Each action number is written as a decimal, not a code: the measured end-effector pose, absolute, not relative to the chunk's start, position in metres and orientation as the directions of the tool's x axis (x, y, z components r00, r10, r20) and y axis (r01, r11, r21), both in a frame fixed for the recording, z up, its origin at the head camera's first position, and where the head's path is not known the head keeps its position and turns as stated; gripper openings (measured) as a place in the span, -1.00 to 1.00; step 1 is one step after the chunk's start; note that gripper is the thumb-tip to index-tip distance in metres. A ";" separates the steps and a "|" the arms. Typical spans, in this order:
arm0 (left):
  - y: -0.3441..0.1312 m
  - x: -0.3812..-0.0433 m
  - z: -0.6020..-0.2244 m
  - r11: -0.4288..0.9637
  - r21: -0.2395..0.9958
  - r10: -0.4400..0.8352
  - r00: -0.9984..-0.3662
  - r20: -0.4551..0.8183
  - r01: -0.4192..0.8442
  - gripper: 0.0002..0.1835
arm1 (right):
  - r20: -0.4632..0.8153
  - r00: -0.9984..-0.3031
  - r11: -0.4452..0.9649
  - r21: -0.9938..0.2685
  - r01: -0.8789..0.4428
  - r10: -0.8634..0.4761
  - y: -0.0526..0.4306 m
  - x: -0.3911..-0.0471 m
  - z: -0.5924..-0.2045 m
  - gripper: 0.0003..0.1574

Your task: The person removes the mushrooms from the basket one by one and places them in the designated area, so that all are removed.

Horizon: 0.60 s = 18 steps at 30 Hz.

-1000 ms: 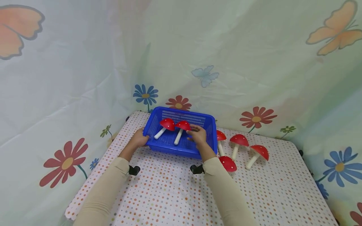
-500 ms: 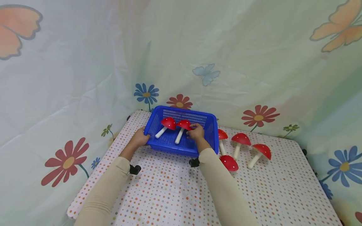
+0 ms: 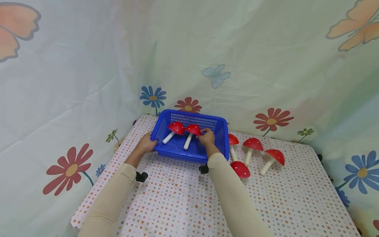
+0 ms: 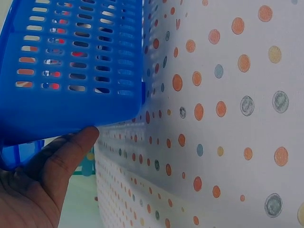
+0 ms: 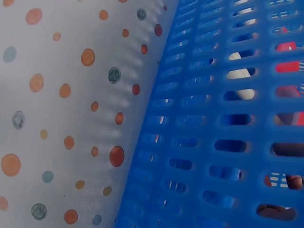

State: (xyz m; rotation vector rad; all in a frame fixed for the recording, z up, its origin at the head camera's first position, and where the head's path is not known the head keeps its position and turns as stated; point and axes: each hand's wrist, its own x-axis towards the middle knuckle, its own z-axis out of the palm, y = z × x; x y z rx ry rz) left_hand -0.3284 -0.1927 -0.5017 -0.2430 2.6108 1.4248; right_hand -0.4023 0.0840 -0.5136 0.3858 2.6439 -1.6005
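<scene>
In the head view, my left hand grips the left side of a blue plastic basket. The left wrist view shows its thumb against the basket's edge. Two toy mushrooms with red, white-dotted caps and white stems lie inside: a left mushroom and a right mushroom. My right hand reaches into the basket, its fingertips pinching the right edge of the right mushroom's cap. From the right wrist, the basket's slotted wall covers most of that hand.
Right of the basket, several more mushrooms lie on the dotted tablecloth, among them one far-right mushroom and one nearer mushroom beside my right sleeve. A flower-printed curtain stands behind the table.
My right hand's fingers have drawn in against the right mushroom's cap, and its wrist has shifted slightly forward. The left hand keeps its grip; the view has tilted a little.
</scene>
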 end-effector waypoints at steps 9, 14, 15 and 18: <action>-0.193 -0.328 -0.500 0.534 0.815 -0.076 -0.973 -0.218 -0.224 -0.36 | -0.042 -0.972 0.539 -0.827 0.162 0.230 0.084 -0.397 -0.508 -0.70; -0.191 -0.328 -0.500 0.543 0.809 -0.078 -0.973 -0.216 -0.223 -0.36 | 0.045 -0.967 0.638 -0.759 0.130 0.252 0.085 -0.397 -0.509 -0.73; -0.191 -0.328 -0.500 0.544 0.809 -0.079 -0.973 -0.217 -0.224 -0.36 | 0.053 -0.965 0.640 -0.757 0.128 0.256 0.085 -0.397 -0.509 -0.74; -0.192 -0.328 -0.500 0.548 0.806 -0.083 -0.973 -0.215 -0.225 -0.36 | 0.074 -0.960 0.649 -0.750 0.125 0.270 0.084 -0.399 -0.508 -0.75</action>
